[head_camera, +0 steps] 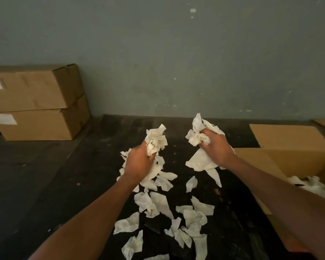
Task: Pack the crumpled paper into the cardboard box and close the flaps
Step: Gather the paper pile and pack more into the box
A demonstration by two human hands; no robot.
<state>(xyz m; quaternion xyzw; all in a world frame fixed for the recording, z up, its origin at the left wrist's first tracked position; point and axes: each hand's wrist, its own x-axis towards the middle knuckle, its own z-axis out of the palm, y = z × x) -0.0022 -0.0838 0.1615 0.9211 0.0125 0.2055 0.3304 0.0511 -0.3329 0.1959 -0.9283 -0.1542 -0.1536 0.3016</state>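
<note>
Two hands raised over dark tabletop (45, 184). Left hand (139, 164): fingers curled tight round a wad of crumpled paper (156, 141). Right hand (217, 147): same grip on another wad (197, 134). Loose scraps (161, 201) below; open cardboard box (296, 147) at right (paper inside).

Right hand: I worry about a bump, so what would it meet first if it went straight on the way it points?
The right hand, gripping crumpled paper, points toward the wall. Nothing stands between them above the dark floor, though depth is unclear.
</note>
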